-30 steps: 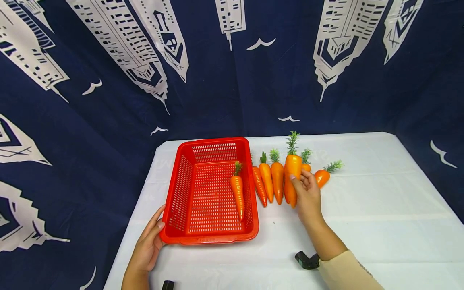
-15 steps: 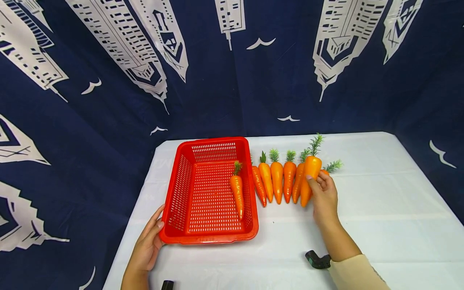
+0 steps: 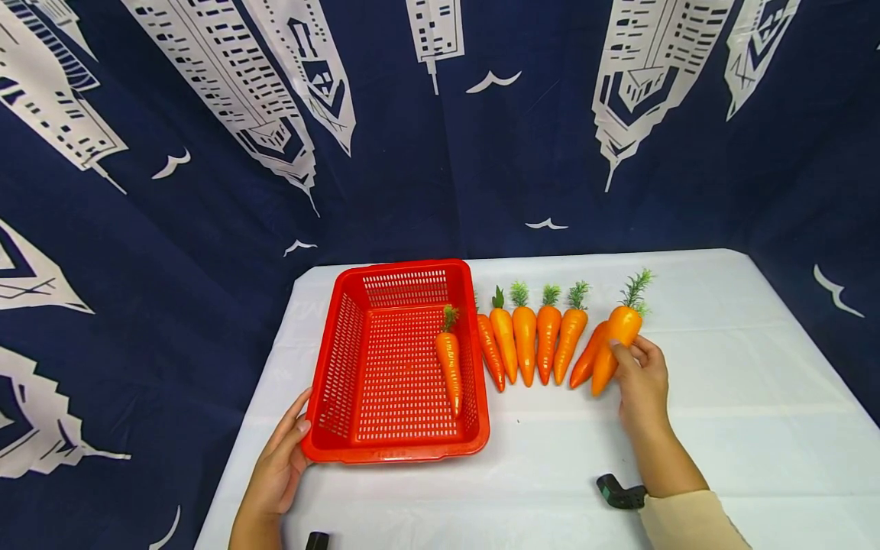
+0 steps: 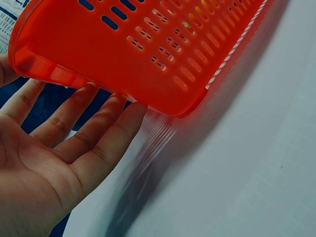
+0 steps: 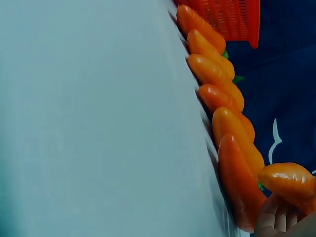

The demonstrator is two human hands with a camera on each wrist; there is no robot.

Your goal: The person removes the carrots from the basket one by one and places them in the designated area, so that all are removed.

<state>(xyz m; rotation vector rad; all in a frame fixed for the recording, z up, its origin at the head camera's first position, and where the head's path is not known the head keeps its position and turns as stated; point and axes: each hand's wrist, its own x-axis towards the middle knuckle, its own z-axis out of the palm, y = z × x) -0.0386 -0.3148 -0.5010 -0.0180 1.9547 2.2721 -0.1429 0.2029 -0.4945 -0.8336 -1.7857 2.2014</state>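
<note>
In the head view my right hand (image 3: 642, 378) pinches a fat orange toy carrot (image 3: 621, 332) with a green frilly top, at the row's right end. The held carrot (image 5: 289, 180) also shows at the right edge of the right wrist view. Just left of it, a redder carrot (image 3: 589, 357) lies tilted, its top partly hidden. My left hand (image 3: 278, 462) touches the near left corner of a red plastic basket (image 3: 395, 456). In the left wrist view the fingers (image 4: 111, 133) rest nearly straight against the basket's rim. One carrot (image 3: 449, 367) lies inside along the basket's right side.
Several glossy carrots, such as an orange one (image 3: 525, 344), lie side by side right of the basket, tops facing away. A white cloth (image 3: 742, 428) covers the table. Behind it hangs a dark blue curtain (image 3: 440, 176). A black device (image 3: 621, 493) sits by my right wrist.
My right hand has carried its carrot rightward along the row, past the other carrots, and tilted it. Carrots formerly hidden behind it now show. The left hand and basket stay put.
</note>
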